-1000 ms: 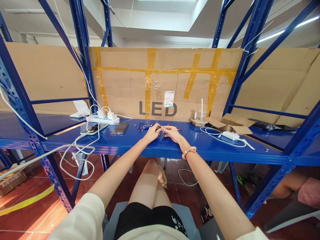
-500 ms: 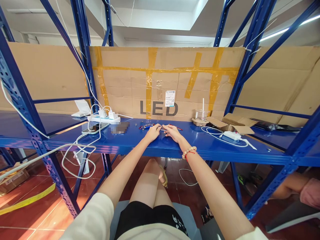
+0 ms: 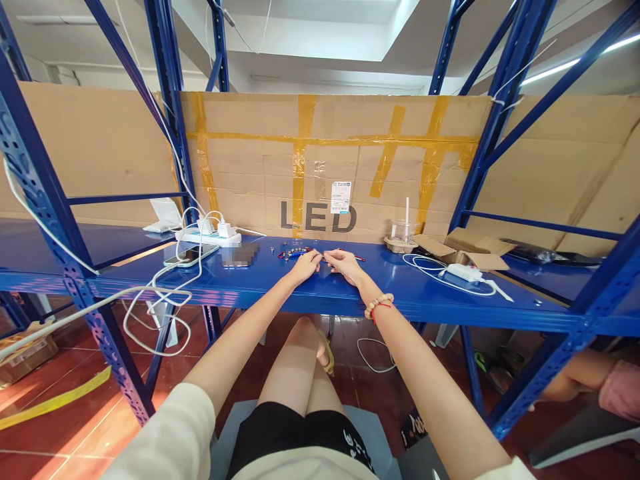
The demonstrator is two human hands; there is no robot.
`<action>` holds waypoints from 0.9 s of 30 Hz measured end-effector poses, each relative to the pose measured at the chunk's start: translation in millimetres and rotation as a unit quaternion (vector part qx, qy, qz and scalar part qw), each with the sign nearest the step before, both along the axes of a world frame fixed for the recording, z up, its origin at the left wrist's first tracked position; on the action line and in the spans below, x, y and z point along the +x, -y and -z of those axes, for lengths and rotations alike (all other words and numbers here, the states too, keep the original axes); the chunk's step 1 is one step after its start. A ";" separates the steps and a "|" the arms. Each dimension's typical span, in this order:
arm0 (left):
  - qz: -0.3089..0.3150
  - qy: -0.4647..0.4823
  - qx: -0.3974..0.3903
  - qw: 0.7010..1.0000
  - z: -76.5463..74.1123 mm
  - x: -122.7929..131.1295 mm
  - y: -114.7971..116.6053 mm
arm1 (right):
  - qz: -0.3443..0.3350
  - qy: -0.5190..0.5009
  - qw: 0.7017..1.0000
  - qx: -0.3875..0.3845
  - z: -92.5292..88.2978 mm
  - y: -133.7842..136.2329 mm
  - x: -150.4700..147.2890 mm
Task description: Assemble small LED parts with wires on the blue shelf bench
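Loose small parts point(image 3: 293, 253) lie just left of the fingertips. Left hand point(image 3: 306, 265) and right hand point(image 3: 345, 264): fingers narrow, both pinching 1 small piece point(image 3: 323, 257) between them. Risk: a slipped pinch sends it among the parts or off the shelf point(image 3: 425, 293) edge.

Between your left hand point(image 3: 305, 265) and your right hand point(image 3: 345, 264) a tiny item point(image 3: 323, 257) too small to identify, your grip unclear, blurred patch point(image 3: 240, 255) on the blue shelf point(image 3: 450, 293), small parts point(image 3: 293, 253) beyond your fingers indistinct, another person's arm point(image 3: 585, 383) cut by the right edge
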State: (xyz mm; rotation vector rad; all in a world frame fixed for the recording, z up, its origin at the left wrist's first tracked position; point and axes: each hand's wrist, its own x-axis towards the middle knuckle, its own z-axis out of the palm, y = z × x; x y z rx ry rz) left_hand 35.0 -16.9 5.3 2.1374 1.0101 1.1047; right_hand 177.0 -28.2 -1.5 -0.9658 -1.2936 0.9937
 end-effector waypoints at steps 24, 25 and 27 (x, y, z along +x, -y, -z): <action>0.103 0.119 0.014 0.987 9.9 -6.0 -8.5 | -0.011 0.044 0.999 -0.003 -1.8 4.7 2.0; 0.102 0.120 0.016 0.987 9.4 -5.9 -8.1 | -0.013 0.045 0.999 -0.004 -1.5 4.3 2.4; 0.099 0.117 0.022 0.988 8.5 -5.8 -7.2 | -0.017 0.048 0.999 -0.005 -1.1 3.6 2.7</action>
